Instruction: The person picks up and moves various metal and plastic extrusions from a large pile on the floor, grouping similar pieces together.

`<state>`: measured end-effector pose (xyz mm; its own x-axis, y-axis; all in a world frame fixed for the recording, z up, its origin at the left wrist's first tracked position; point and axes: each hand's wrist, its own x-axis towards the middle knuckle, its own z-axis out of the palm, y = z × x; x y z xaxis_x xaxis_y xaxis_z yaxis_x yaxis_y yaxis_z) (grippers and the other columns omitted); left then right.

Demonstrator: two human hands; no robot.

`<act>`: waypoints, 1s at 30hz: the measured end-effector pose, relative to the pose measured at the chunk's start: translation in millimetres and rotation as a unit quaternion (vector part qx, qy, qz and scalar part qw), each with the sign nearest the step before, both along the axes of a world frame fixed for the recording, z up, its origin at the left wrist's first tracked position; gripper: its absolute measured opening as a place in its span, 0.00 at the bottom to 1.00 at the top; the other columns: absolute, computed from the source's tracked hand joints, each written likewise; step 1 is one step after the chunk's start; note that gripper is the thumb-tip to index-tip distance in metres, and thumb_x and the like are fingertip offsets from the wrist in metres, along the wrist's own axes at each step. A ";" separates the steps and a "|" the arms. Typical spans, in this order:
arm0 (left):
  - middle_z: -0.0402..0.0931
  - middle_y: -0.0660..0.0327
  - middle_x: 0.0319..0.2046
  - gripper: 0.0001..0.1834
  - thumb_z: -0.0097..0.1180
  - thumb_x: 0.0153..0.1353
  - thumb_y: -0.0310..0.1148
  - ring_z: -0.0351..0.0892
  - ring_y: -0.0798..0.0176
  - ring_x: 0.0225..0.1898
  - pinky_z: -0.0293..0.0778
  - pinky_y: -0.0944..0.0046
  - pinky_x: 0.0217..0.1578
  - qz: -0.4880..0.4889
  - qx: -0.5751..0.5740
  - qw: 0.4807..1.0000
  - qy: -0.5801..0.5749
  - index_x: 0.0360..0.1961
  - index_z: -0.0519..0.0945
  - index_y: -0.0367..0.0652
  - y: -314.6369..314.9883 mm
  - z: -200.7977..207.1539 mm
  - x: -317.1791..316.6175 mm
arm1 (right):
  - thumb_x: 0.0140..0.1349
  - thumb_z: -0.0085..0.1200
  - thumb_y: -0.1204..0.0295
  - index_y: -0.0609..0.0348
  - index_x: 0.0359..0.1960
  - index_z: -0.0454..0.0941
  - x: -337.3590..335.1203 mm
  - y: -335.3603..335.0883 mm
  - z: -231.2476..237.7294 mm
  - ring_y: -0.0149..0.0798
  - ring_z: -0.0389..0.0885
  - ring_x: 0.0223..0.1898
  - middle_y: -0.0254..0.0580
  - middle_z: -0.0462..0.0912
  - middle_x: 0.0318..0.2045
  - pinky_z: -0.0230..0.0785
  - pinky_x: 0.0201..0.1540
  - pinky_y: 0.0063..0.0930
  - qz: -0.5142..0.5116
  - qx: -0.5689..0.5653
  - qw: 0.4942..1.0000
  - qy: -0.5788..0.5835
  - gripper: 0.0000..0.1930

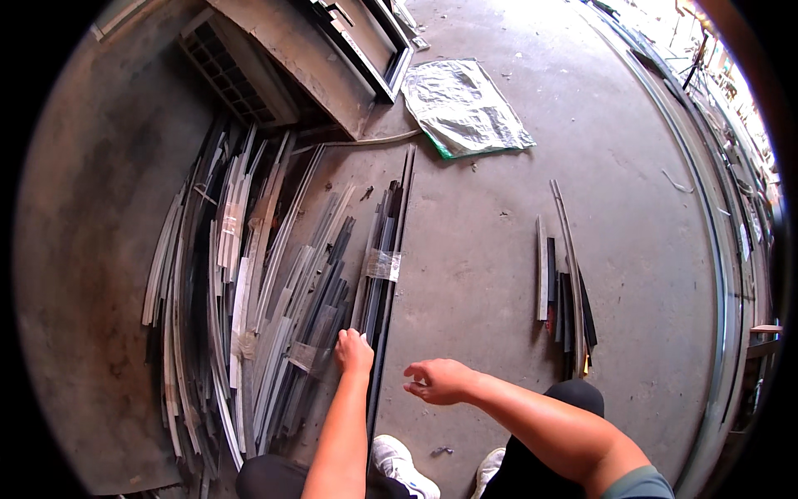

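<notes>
My left hand (355, 353) is closed in a pinch over the near part of a taped bundle of dark and grey metal strips (384, 229). A small white bit shows at its fingertips; what they hold, if anything, I cannot make out. To the right of that bundle, my right hand (437, 382) hovers above the floor, its fingers loosely curved and apart, with nothing in them. Clear tape (383, 265) wraps the bundle's middle. Just left of my left hand lies another taped group of grey strips (320, 316).
More long strips (237, 200) pile up at the left beside the wall. A short stack (567, 291) lies on the floor at right. Farther off are a silvery sheet (465, 104) and a large box-like cabinet (299, 50). Long rails (694, 158) line the right side.
</notes>
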<state>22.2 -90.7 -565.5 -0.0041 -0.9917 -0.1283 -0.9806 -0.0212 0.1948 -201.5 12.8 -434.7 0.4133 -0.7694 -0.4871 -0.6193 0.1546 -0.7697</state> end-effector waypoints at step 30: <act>0.75 0.55 0.42 0.25 0.71 0.48 0.30 0.82 0.53 0.42 0.82 0.58 0.45 -0.429 -0.061 0.900 -0.037 0.50 0.79 0.40 -28.1 10.9 37.1 | 0.71 0.53 0.52 0.56 0.58 0.78 -5.3 3.0 -0.1 0.56 0.84 0.52 0.52 0.87 0.47 0.75 0.56 0.46 -0.002 -0.002 1.000 0.005 0.24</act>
<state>59.3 -118.8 -554.7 -0.7720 -0.6337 -0.0504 -0.6356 0.7681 0.0776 -206.8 15.8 -434.8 0.4049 -0.7727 -0.4889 -0.6266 0.1549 -0.7638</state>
